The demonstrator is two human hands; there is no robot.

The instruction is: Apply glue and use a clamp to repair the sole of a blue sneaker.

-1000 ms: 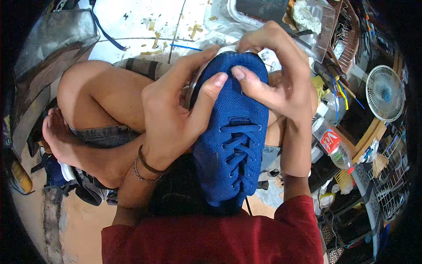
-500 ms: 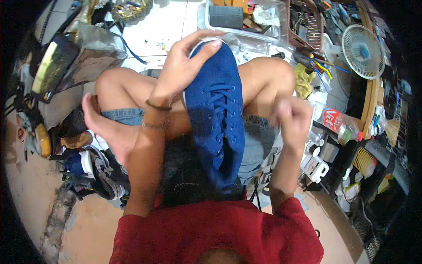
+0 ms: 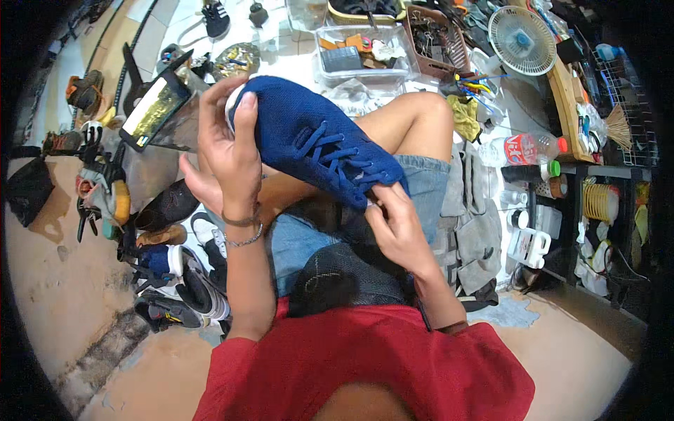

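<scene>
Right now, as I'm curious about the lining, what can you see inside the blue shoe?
At the opening of the blue shoe, the right hand seems partly tucked in. The laced upper and that hand hide most of the interior, so the lining can't be made out.

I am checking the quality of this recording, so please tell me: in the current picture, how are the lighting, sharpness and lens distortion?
All from the head view: the white floor looks nearly washed out; the dark cloth on the lap shows little detail; the blue shoe is fairly sharp, its laces distinct; the fisheye leaves black corners and bends the outer scene.
</scene>
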